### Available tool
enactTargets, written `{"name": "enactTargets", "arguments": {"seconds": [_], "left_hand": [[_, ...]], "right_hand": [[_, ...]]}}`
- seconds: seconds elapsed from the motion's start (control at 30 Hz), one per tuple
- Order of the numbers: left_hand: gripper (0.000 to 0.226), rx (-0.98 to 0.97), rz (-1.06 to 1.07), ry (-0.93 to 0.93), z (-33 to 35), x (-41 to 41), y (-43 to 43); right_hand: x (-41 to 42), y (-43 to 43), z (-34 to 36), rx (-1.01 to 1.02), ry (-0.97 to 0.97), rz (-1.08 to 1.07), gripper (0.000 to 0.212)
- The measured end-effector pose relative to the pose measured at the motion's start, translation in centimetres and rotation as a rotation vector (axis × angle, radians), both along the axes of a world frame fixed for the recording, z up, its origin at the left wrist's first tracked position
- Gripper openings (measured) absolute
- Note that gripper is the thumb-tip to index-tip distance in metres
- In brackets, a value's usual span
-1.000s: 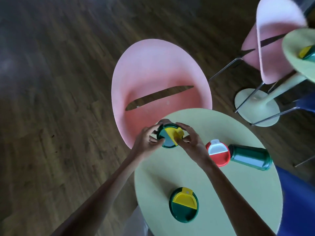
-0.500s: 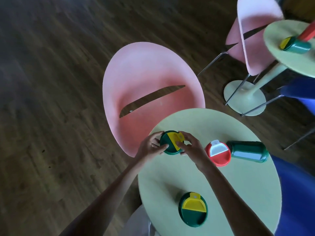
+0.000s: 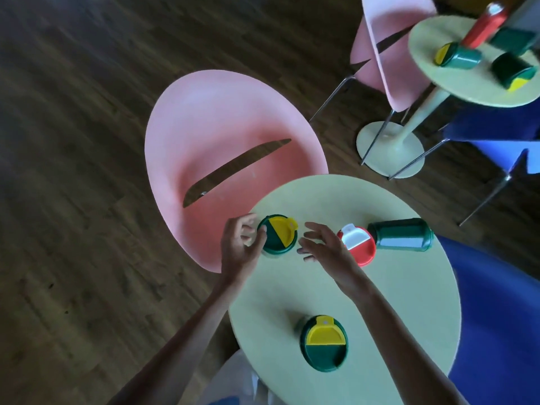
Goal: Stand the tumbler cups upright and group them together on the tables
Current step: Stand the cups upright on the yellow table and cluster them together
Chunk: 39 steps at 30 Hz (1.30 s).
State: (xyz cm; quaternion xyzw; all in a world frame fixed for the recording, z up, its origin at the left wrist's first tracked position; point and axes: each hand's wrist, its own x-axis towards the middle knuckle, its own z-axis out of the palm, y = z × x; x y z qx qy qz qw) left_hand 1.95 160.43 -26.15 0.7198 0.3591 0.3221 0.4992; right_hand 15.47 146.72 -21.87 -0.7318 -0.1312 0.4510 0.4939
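On the round pale-green table [image 3: 409, 287] a green tumbler with a yellow lid flap [image 3: 277, 235] stands upright near the far left edge. My left hand [image 3: 239, 244] is open beside it, thumb just touching its rim. My right hand [image 3: 324, 244] hovers open to its right, apart from it. A red-lidded tumbler [image 3: 358, 244] stands upright beside my right hand. A green tumbler [image 3: 400, 233] lies on its side next to it. Another green, yellow-flapped tumbler [image 3: 324, 343] stands upright near me.
A pink chair [image 3: 228, 147] sits against the table's far left. A second round table [image 3: 467, 83] at top right carries several tumblers, green ones lying down [image 3: 457, 55] and a red one [image 3: 485, 24]. Another pink chair [image 3: 388, 39] and blue chairs [image 3: 496, 317] stand around on the wood floor.
Both hands held the green yellow-flapped tumbler earlier; now they have let go and spread apart, leaving it upright. The view has shifted, showing more of the second table.
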Motion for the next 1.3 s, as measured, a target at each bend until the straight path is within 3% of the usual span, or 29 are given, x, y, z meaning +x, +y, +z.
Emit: {"name": "enactTargets", "arguments": {"seconds": [0.27,0.5,0.63,0.77,0.87,0.97,1.3], "left_hand": [[0.025,0.136,-0.245,-0.075,4.4,6.8,-4.5],[0.033,0.241,-0.558,0.089,4.7,14.5,-11.4],[0.053,0.554,-0.742,0.59,2.6,20.0,-14.0],[0.06,0.702,-0.793,0.932,0.2,24.4,-15.0],[0.066,0.666,-0.806,1.0,-1.3,25.8,-15.7],[0.064,0.681,-0.774,1.002,-2.1,26.4,-16.4],[0.047,0.719,-0.672,0.963,-2.8,26.9,-17.9]], "right_hand": [[3.6,-8.7,4.9,0.274,-0.032,-0.145,0.029],[11.5,-18.2,1.3,0.079,-0.387,-0.285,0.025],[16.3,-21.8,-1.5,-0.142,-0.559,-0.143,0.041],[21.3,-21.3,-3.2,-0.344,-0.742,0.251,0.079],[23.7,-19.9,-4.4,-0.436,-0.813,0.526,0.096],[25.1,-18.8,-5.6,-0.505,-0.894,0.683,0.1],[26.3,-19.7,-7.8,-0.338,-0.893,0.635,0.088]]}}
